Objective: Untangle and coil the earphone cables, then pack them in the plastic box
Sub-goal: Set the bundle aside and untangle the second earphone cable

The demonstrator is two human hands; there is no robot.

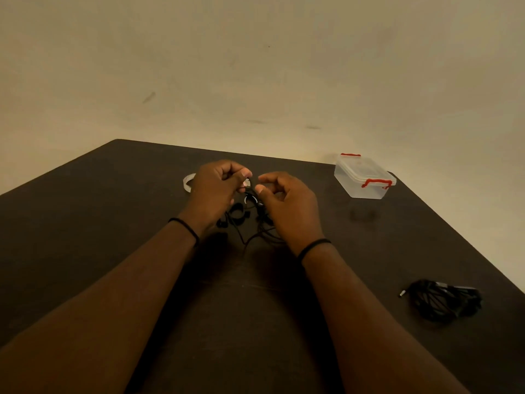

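Leftmost, a tape roll (188, 182) lay on the dark table (99, 223); the left hand (218, 189) and right hand (287, 206) each pinched the tangled earphone cables (250, 220) between them, the lidded plastic box (363, 177) far right, a coiled cable bundle (443, 300) nearer

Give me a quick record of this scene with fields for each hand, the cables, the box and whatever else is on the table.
left hand: fingers curled, pinching the tangled black earphone cable
right hand: fingers curled, pinching the same tangle
tangle: hangs between the hands above the dark table
coiled black cable bundle: lies near right, apart
clear plastic box with red latches: far right corner, lid on
white tape roll: behind left hand
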